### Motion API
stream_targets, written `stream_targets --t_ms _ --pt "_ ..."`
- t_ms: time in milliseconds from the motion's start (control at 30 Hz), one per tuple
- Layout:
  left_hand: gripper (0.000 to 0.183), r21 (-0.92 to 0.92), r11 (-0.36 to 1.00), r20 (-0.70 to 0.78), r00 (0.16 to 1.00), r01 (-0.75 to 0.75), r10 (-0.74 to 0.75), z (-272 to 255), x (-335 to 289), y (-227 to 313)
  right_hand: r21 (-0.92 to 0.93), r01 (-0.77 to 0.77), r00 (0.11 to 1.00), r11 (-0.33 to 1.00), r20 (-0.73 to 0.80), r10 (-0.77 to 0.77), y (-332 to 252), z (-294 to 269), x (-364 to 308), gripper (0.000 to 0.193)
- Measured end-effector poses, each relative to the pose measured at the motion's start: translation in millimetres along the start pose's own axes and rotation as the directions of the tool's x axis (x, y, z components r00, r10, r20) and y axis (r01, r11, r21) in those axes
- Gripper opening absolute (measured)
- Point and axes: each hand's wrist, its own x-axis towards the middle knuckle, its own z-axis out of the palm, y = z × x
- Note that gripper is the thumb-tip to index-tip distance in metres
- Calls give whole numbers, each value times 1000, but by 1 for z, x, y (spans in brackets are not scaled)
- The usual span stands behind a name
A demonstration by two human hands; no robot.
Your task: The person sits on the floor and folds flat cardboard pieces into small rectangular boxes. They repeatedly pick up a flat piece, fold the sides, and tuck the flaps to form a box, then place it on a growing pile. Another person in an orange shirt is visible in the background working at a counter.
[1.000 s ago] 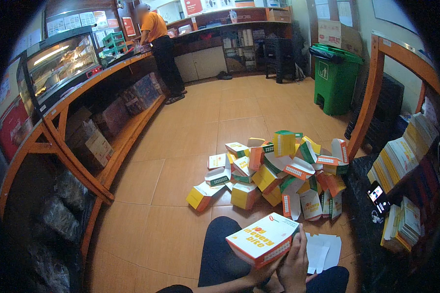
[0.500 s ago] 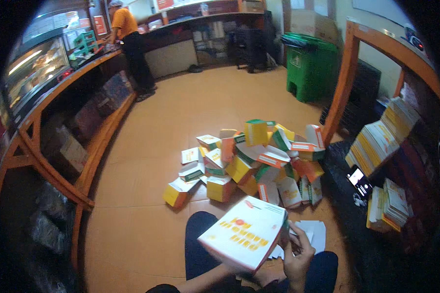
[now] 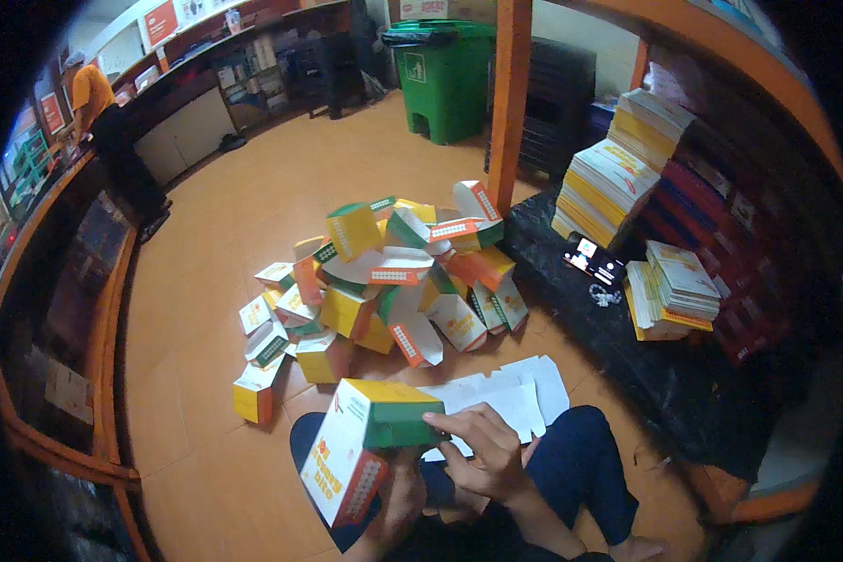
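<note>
A white, yellow and green cardboard food box (image 3: 398,412) is held tilted above my lap. My left hand (image 3: 405,492) supports it from below and behind, its fingers mostly hidden by the box. On the green side, my right hand (image 3: 482,450) has its index fingertip pressed near the edge, the thumb just under it. Behind that hand, white flat card blanks (image 3: 534,398) lie by my bent legs. Farther out on the floor is a loose heap of similar folded boxes (image 3: 347,309), jumbled at many angles.
On a low black-covered ledge at right stand a tall stack of flat cartons (image 3: 604,187) and a smaller stack (image 3: 679,286). Between them lie a lit phone (image 3: 592,260) and a beaded bracelet (image 3: 605,296). An orange post (image 3: 509,103) rises near a green bin (image 3: 440,89). A person (image 3: 94,98) stands far left.
The box has turned in my hands, so its yellow and green sides now show. My right hand has shifted onto the green side. The whole view has swung to the right.
</note>
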Motion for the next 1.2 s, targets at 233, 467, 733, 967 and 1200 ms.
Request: stream_targets --t_ms 233,467,733,967,1200 --pt "34 -538 819 23 974 201 -224 25 3 20 -63 -36 991 997 -133 27 18 8 -8 35" --pt "36 -568 816 -154 960 109 -235 26 7 10 -39 13 1000 999 -10 -14 21 4 -12 30" --pt "31 -608 785 -88 974 115 -211 21 18 1 73 -8 997 997 76 3 25 -7 -10 27" --pt "27 -64 984 284 942 -168 180 -22 9 -26 254 -451 889 855 207 408 45 -41 2 45" --pt "42 465 801 643 766 -377 -13 -51 16 -33 508 -625 749 592 176 639 74 -19 -26 40"
